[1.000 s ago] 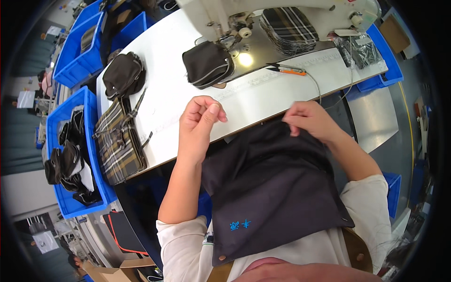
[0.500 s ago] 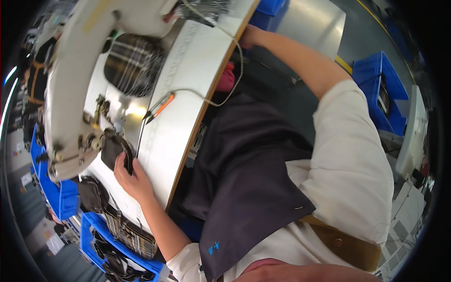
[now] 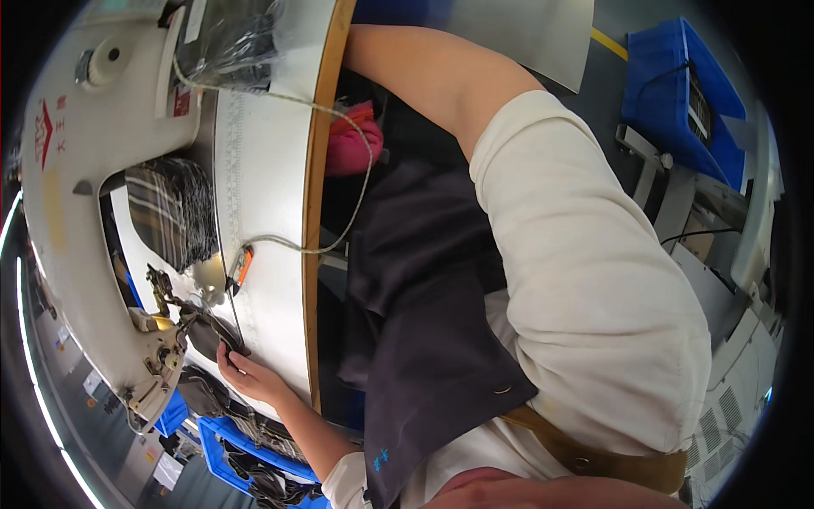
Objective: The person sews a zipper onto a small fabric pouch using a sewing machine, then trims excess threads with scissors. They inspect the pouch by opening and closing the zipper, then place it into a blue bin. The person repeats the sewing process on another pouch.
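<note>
At the sewing machine's [image 3: 72, 161] needle end, a small dark fabric piece [image 3: 208, 334] with a raised edge lies on the white table [image 3: 270, 187]. The thumb and fingers of my left hand [image 3: 254, 379] close on its near edge. My right forearm [image 3: 424, 64] reaches across to the wooden table edge; that hand is hidden behind it, so its fingers do not show. Orange-handled thread snips [image 3: 243, 267] rest on the tabletop, beside a looping pale cord [image 3: 370, 161]. Under the machine arm sits a plaid fabric stack [image 3: 172, 208] with loose threads.
Clear plastic wrapping [image 3: 242, 42] covers something dark at the table's far end. Pink cloth [image 3: 352, 148] shows below the edge. Blue bins hold fabric pieces at lower left [image 3: 222, 467]; another blue bin [image 3: 657, 93] stands at right, near a metal surface [image 3: 543, 38].
The view has turned, so the machine and table sit differently in it. My right hand, partly visible before at the table edge, is now hidden. My left hand stays on the fabric piece.
</note>
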A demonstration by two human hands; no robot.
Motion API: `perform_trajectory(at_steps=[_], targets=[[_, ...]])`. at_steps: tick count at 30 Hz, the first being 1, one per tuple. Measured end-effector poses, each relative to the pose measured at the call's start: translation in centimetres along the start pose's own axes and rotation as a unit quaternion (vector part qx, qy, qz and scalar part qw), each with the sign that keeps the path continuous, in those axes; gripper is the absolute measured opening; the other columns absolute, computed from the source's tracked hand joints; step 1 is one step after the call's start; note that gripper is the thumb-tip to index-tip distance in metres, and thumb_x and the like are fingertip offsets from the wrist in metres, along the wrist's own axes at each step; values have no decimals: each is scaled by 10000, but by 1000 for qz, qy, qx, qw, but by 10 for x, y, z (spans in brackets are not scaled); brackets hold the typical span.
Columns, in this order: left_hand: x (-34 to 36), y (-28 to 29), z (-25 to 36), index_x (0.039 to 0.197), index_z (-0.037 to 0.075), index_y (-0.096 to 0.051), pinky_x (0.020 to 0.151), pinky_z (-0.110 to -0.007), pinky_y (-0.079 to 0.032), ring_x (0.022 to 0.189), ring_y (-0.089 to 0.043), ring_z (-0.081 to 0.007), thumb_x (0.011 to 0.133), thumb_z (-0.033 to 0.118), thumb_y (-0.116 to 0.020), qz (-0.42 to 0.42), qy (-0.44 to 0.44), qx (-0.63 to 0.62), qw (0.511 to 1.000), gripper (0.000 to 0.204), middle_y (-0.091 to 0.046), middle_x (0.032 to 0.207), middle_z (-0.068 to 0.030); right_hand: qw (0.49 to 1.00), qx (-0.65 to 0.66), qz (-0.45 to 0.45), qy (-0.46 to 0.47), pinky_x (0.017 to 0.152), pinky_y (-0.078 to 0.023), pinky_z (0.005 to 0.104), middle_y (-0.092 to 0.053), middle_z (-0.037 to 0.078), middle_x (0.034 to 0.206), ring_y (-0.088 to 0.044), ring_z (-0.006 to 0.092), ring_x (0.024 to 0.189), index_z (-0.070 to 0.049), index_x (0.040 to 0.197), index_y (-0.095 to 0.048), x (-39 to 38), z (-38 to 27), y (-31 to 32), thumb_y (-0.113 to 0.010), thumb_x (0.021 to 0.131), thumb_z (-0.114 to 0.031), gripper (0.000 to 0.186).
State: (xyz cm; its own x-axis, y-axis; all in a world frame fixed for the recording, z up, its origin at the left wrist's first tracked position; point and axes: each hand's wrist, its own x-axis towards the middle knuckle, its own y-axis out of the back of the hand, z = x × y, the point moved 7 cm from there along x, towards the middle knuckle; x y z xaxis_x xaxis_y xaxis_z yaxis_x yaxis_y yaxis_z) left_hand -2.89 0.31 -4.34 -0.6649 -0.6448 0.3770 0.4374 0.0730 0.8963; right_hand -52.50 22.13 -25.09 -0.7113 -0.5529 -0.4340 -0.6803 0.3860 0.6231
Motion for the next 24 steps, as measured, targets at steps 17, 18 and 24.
perform_trajectory(at_steps=[17, 18, 24], targets=[[8, 4, 17, 1211, -12, -654, 880, -353, -500, 1014, -649, -287, 1047, 138, -468, 14, -52, 5, 999, 290, -693, 1153, -148, 910, 322, -224, 134, 1089, -437, 407, -560, 166, 1412, -521, 278, 1320, -20, 1373, -558, -11, 88, -4, -478, 1023, -256, 430], [14, -5, 18, 1206, -11, -657, 869, -337, -499, 998, -647, -258, 1046, 131, -472, 7, -36, -48, 998, 282, -696, 1140, -135, 867, 326, -303, 223, 1127, -406, 419, -544, 189, 1428, -489, 299, 1363, 9, 1396, -530, -9, 119, -5, -445, 1039, -283, 468], [23, 3, -1, 1171, 19, -682, 755, -227, -467, 811, -569, -77, 994, 74, -579, -55, 76, -206, 974, 212, -684, 968, -28, 933, 48, -329, 136, 653, -548, 298, -729, 96, 807, -687, 166, 722, -37, 813, -668, -176, -10, 5, -684, 826, -196, 161]])
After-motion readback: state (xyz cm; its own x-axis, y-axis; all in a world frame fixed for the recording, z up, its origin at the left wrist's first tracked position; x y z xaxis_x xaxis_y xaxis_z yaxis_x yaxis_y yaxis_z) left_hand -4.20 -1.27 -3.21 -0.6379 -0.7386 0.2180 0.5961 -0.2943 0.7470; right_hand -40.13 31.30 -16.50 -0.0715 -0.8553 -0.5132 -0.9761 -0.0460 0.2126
